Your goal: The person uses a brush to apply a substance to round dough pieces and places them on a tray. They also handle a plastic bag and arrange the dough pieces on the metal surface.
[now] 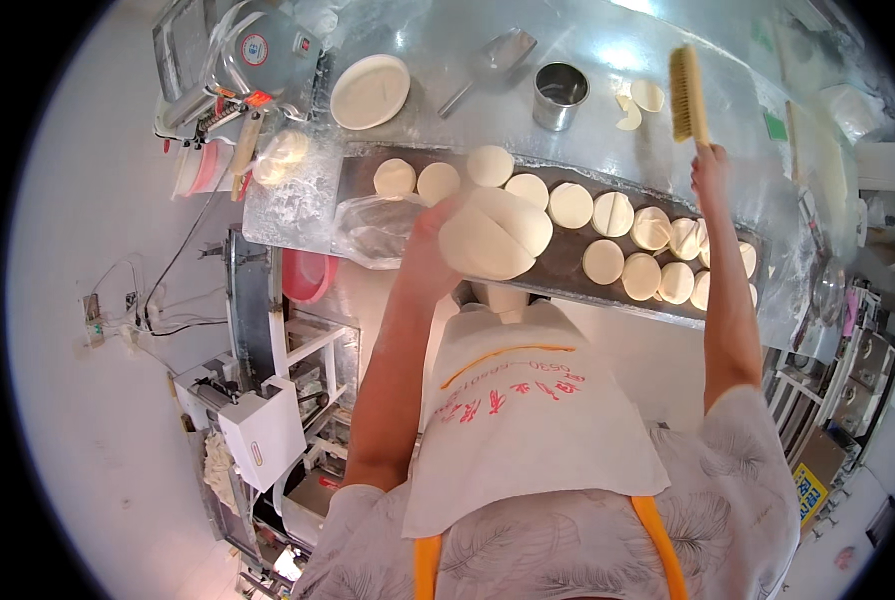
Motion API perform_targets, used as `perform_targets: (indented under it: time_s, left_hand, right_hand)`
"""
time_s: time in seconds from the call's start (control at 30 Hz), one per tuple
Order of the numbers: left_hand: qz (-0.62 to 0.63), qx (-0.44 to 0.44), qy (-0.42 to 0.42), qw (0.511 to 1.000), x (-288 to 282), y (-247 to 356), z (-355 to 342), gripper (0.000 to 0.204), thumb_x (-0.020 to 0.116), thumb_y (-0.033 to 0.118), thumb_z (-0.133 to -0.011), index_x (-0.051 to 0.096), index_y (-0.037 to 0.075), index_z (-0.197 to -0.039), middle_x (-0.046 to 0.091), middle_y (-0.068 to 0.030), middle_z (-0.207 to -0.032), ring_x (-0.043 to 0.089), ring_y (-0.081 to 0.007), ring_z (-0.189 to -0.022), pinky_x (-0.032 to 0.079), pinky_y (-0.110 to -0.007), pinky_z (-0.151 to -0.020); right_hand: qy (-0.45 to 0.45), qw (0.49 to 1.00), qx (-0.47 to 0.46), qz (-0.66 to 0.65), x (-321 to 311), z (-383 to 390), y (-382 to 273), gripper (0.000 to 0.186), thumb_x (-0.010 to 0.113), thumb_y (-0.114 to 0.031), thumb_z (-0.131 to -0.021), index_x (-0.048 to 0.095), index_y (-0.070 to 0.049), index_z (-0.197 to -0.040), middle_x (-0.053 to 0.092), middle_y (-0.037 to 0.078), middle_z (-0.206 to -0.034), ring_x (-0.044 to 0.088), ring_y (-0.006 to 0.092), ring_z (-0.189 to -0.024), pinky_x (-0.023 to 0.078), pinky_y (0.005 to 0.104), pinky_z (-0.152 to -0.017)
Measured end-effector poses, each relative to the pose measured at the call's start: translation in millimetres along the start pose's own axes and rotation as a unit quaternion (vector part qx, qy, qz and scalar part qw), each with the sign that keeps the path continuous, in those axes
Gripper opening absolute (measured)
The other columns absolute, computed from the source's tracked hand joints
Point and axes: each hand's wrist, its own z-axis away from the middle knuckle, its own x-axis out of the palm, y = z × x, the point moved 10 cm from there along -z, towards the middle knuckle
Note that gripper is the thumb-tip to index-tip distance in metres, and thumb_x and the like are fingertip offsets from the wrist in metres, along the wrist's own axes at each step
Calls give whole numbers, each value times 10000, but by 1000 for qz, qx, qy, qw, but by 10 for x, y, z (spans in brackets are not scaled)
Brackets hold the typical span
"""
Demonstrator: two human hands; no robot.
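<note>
I hold 1 large, pale dough piece (493, 238), crossed by 1 line, in the left hand (434, 248), over the dark tray's (566, 258) near side; those fingers grip it, mostly hidden. On that tray I count at least 12 smaller dough rounds (571, 205). The right hand (708, 172) has its fingers closed around 1 upright brush (684, 95), raised over the table (438, 135). Beyond the tray: 1 metal cup (556, 108), 1 scoop (503, 55), 1 white plate (371, 92).

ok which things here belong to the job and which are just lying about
Likely in use:
large pale round, in left hand
brush, in right hand
smaller rounds on dark tray

Likely lying about:
white plate
metal scoop
metal cup
</note>
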Motion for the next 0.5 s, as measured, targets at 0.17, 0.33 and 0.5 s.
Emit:
perform_targets:
  time_s: [0.17, 0.33, 0.5]
  left_hand:
    - [-185, 25, 9, 982, -414, -331, -256, 415, 783, 50, -950, 670, 27, -1348, 740, -37, -1241, 713, -133, -1113, 583, -317, -976]
    - [-192, 86, -63, 976, -56, 2, -468, 485, 668, -78, -910, 658, 7, -1387, 743, -66, -1268, 683, -166, -1183, 522, -319, -1045]
    - [72, 19, 18, 997, -172, 222, -447, 449, 711, -17, -949, 659, 6, -1395, 739, -38, -1287, 678, -111, -1148, 519, -283, -1039]
  right_hand:
    - [-206, 964, -34, -162, -145, 2351, -1751, 399, 523, -467, -1117, 623, -81, -1108, 508, -21, -713, 389, 43, -518, 268, 223, -432]
    - [-352, 936, -12, -23, 52, 3101, -1735, 424, 533, -483, -1121, 638, -74, -1166, 482, -44, -707, 390, 35, -536, 302, 223, -461]
    - [-304, 949, 78, -21, -390, 3177, -1204, 454, 531, -490, -1121, 633, -56, -1204, 463, -47, -702, 366, 37, -518, 300, 221, -455]
